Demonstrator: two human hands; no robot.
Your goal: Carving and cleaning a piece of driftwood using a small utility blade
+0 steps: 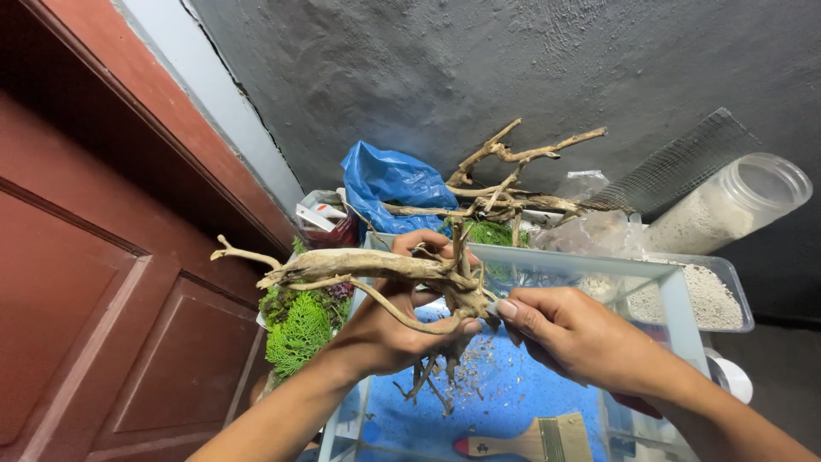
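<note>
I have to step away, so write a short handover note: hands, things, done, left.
Left hand grips a branched piece of driftwood above the glass tank. Right hand pinches a small tool at the wood's root end; the tool is mostly hidden. Wood bits lie on the blue tank floor, beside a paintbrush. Wood is not yet in the tank. More driftwood waits behind.
</note>
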